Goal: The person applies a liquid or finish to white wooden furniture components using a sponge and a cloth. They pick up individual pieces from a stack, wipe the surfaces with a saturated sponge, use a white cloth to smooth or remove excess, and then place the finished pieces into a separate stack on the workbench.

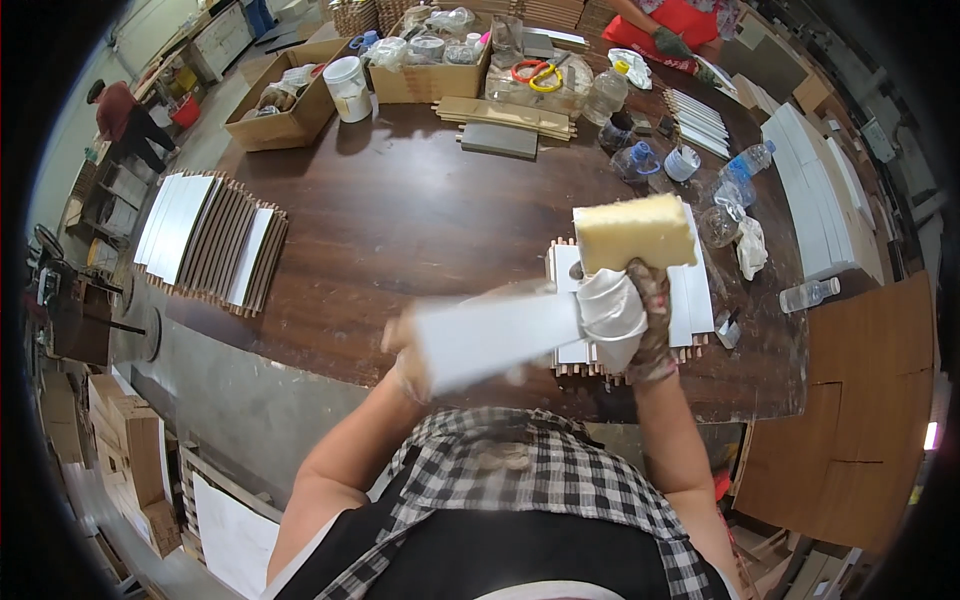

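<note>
My left hand [406,362], in a thin glove and smeared by motion, grips the left end of a white board [495,340] above the table's near edge. My right hand [654,325], in a stained clear glove, is closed on a bunched white cloth [612,312] against the board's right end. Just beyond its fingers is a yellow sponge block [636,236]; I cannot tell whether the hand holds it too. Under the right hand lies a stack of white boards [690,300] with brown pegged ends.
A row of white and brown slats [205,240] lies left on the dark table [390,230]. Open cartons [430,82], a white bucket [347,88] and scissors [540,75] stand at the back. Bottles [735,185] line the right. A co-worker's gloved hand [672,42] is far right.
</note>
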Demonstrator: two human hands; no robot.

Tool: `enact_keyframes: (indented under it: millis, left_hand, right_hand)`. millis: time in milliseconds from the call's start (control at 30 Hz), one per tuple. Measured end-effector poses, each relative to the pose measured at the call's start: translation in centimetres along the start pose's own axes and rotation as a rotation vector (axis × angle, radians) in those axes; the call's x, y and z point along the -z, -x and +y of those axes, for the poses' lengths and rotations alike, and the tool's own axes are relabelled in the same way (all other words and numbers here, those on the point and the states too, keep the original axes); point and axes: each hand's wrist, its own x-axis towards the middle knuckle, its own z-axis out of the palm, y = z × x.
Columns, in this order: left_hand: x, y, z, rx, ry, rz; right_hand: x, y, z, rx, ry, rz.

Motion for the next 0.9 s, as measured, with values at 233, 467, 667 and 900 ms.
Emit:
enact_keyframes:
  millis: [233,467,667,900]
  left_hand:
    - [0.2,-1.9,-3.0,-0.457,-0.908,0.35]
    - [2.6,-2.6,-2.4,-0.577,-1.277,0.506]
    - [7.1,-2.5,-6.0,-0.325,-0.538,0.403]
    - [9.5,0.6,-7.4,-0.276,-0.514,-0.018]
  right_hand:
    - [-5.0,3.0,4.5,-0.08,-0.131,0.295]
    - [-6.4,2.4,6.4,0.231,0.201,0.234]
    - [-6.2,1.1,6.4,-0.366,-0.655,-0.209]
    - [-10.0,3.2,7.4,-0.132,-0.198,-0.21]
